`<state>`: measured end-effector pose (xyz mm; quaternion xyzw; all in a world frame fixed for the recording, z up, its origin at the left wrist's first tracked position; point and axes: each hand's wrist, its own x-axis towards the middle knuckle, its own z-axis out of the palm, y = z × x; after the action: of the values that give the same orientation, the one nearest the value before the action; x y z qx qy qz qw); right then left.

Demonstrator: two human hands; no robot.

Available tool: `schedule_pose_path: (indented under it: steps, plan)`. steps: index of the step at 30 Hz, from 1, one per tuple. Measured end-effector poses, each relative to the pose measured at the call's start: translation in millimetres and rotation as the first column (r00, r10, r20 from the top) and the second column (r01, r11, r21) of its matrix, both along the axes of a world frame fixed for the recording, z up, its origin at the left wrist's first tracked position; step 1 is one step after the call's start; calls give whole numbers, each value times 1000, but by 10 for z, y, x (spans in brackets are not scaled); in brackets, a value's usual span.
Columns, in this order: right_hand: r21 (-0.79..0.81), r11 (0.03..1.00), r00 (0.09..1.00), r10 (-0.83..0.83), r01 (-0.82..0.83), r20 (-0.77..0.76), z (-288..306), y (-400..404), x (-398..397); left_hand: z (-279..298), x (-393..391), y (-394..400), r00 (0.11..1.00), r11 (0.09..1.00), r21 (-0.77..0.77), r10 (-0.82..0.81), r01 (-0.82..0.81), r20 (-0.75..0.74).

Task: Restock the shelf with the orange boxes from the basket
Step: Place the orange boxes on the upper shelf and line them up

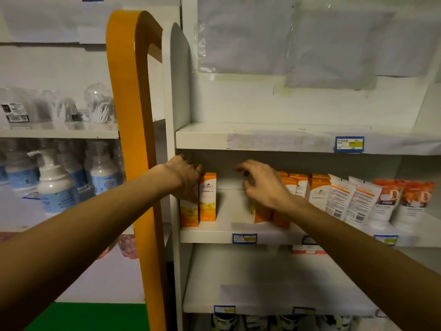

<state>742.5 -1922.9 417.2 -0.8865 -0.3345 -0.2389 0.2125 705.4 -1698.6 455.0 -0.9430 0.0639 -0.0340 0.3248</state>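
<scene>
Orange boxes stand upright on the middle shelf (226,235) of the white rack. My left hand (185,177) grips the top of the leftmost orange box (189,215), hard against the rack's side panel. A second orange box (207,199) stands right beside it. My right hand (262,185) hovers with loosely curled fingers over a blurred group of orange boxes (262,217), its palm touching their tops. More orange boxes (318,191) line up behind it to the right. A bare gap of shelf lies between the two hands. The basket is out of view.
White and orange tubes (353,201) and red-capped tubes (403,201) fill the shelf's right end. The upper shelf (262,137) hangs low over the boxes. An orange post (133,115) divides off a left rack with pump bottles (56,185).
</scene>
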Motion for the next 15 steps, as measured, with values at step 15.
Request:
schedule_pose_path:
  steps: [15]
  plan:
    - [-538, 796, 954, -296, 275, 50, 119, -357, 211, -65, 10, 45, 999, 998, 52, -34, 33, 15]
